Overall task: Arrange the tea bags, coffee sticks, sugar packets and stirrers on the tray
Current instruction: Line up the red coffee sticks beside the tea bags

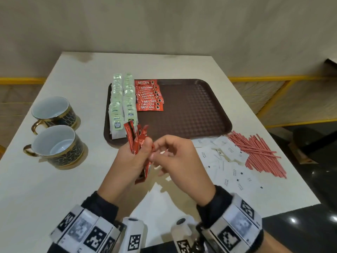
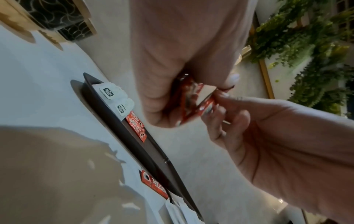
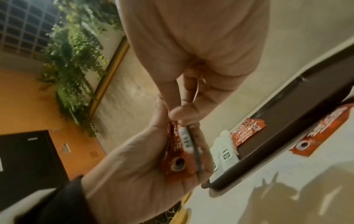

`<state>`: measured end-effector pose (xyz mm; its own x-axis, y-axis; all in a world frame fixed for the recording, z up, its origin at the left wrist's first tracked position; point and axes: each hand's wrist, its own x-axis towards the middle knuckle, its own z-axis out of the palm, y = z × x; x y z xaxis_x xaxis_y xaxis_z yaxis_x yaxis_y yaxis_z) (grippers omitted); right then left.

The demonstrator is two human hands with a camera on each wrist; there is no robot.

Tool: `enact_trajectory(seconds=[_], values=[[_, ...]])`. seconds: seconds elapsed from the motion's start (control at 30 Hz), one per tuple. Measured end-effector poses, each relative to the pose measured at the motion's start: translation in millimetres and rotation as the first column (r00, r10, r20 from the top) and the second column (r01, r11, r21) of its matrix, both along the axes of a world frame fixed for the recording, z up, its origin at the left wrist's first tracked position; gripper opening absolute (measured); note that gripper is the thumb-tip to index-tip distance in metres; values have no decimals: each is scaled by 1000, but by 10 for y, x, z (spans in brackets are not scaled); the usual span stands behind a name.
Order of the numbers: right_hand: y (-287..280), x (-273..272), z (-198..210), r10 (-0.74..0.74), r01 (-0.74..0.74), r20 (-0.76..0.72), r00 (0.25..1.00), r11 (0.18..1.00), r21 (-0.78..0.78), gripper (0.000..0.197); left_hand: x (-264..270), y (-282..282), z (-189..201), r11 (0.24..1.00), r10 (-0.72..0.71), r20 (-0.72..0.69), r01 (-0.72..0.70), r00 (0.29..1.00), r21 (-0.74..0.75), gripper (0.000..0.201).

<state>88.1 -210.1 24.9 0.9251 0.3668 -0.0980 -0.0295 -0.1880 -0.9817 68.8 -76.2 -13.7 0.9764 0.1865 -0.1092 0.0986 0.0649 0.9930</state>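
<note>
Head view showed the left hand (image 1: 127, 159) fisted round spare coffee sticks (image 1: 137, 141) while the right hand's (image 1: 179, 161) grip pinched one, probably to lay on the tray (image 1: 209, 114).

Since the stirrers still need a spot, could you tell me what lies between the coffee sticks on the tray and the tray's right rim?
Only bare tray floor, from the coffee sticks to the right rim; the head view shows it.

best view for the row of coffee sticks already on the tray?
Head view: the whole row of coffee sticks lies fanned beside the tea bags. Left wrist shows it edge-on and partly hidden; right wrist shows only a blurred end.
</note>
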Motion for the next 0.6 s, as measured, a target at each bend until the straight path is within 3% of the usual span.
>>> enact_trajectory(seconds=[0.07, 0.17, 0.27, 0.33, 0.37, 0.43, 0.53, 0.6], values=[[30, 96, 6, -14, 20, -96, 995, 998, 65, 7, 31, -24, 39, 997, -71, 62, 73, 996, -30, 85], [-37, 255, 58, 64, -48, -168, 984, 994, 101, 11, 64, -20, 96, 988, -145, 89, 148, 985, -31, 87], [-216, 493, 143, 146, -130, -237, 960, 988, 84, 17, 83, 50, 45, 994, -102, -6, 102, 995, 34, 53], [-332, 714, 116, 136, -150, -92, 986, 973, -173, 21, 98, 76, -14, 999, -35, -97, 38, 995, 29, 32], [-371, 818, 57, 180, -154, 32, 983, 910, -385, 23, 105, 79, -40, 1000, -12, -126, 11, 992, -2, 27], [-383, 930, -78, 387, -175, 135, 912, 665, -726, 24, 117, 72, -61, 996, 25, -159, -37, 987, -76, 26], [-361, 944, -331, 586, -169, 88, 806, 369, -914, 14, 118, 27, -50, 985, 75, -182, -101, 980, -138, 31], [-324, 901, -391, 662, -116, 89, 744, 259, -959, 12, 120, -2, -45, 968, 107, -214, -151, 971, -199, 26]])
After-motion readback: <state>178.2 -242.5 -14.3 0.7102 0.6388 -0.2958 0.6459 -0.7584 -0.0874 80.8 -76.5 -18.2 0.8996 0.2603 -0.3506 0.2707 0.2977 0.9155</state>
